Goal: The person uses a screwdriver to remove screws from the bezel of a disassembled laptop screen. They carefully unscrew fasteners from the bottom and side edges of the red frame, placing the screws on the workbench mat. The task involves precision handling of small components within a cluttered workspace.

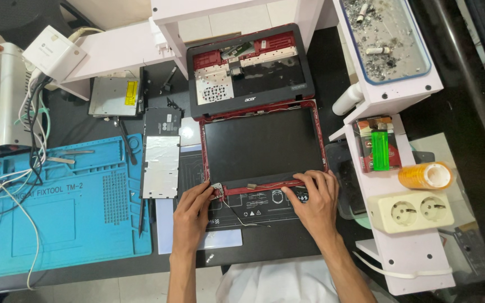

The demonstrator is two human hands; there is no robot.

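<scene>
Left hand pinching metal hinge bracket at 7 o'clock of red laptop lid, right hand flat, unclenched, pressing its 5 o'clock edge.

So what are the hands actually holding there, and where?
The left hand pinches the metal hinge bracket at the red laptop screen frame's lower left corner; the right hand presses the frame's bottom edge.

Repair mat left of laptop.
</scene>
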